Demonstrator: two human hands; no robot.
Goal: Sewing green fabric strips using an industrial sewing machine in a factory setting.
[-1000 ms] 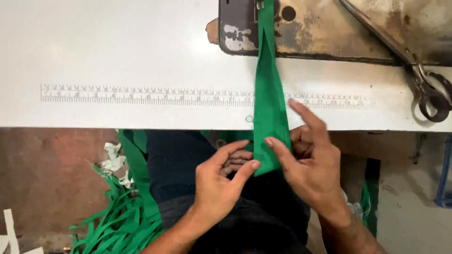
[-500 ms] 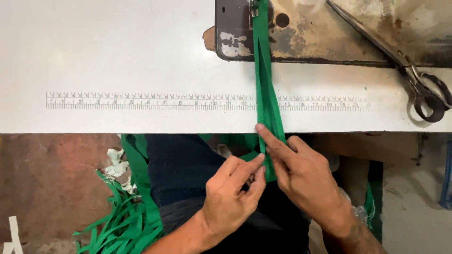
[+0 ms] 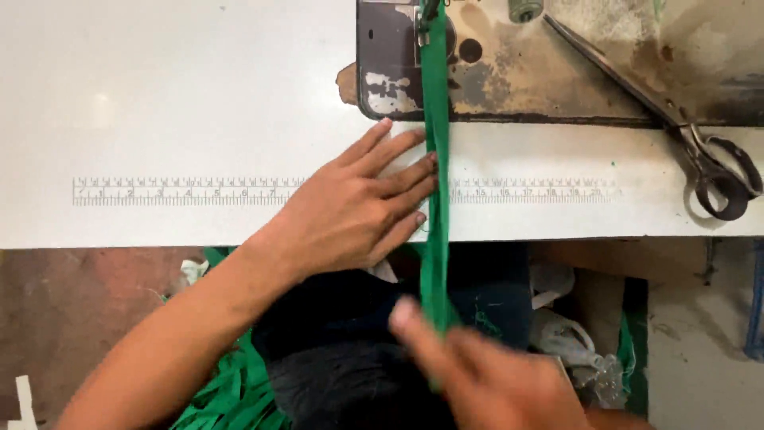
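While the left hand is lying open and flat on the white table, touching the green strip, the blurred right hand is pinching the strip's lower end.

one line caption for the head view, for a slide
Left hand flat on the white table beside a green fabric strip running under the machine, blurred right hand pinching its lower end.
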